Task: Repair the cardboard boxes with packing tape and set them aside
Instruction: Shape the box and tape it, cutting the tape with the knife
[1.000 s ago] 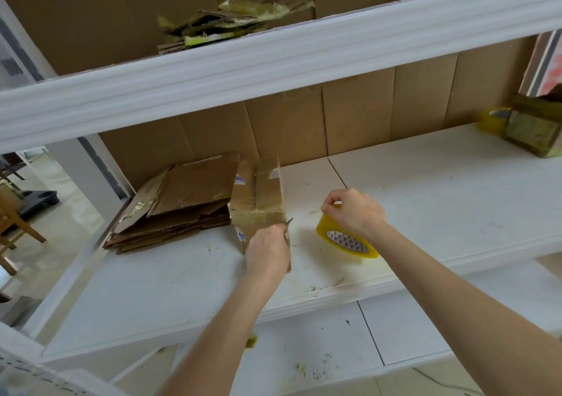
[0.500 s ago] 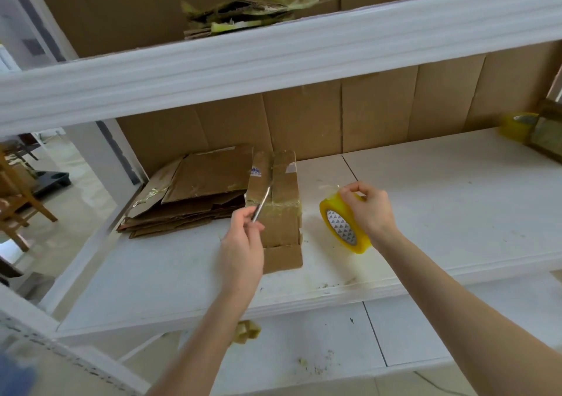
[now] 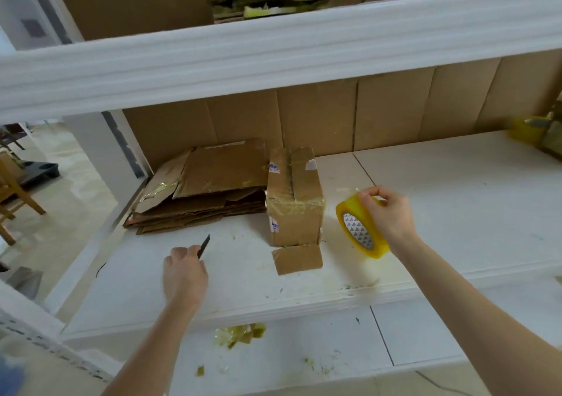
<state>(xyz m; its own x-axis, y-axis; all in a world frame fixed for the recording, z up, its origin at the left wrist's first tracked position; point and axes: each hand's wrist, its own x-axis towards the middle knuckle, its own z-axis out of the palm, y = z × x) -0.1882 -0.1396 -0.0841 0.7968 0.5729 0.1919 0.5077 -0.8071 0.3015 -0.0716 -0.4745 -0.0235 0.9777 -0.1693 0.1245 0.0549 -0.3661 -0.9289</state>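
Small cardboard box [image 3: 293, 210] standing on the white shelf [image 3: 441, 201], just beside a stack of flattened cartons [image 3: 206, 189]. Its top seam is seen taped, while one near flap [image 3: 298, 259] lies flat on the shelf, unsealed. The hands are held apart on either side of the box: the left hand [image 3: 185, 274] is curled round a thin dark blade [image 3: 204, 245], and the right hand [image 3: 387, 218] is clamped on the yellow tape roll [image 3: 360, 233]. The flap is best folded up and pressed flush before tape is drawn across it, with the blade kept clear of the box.
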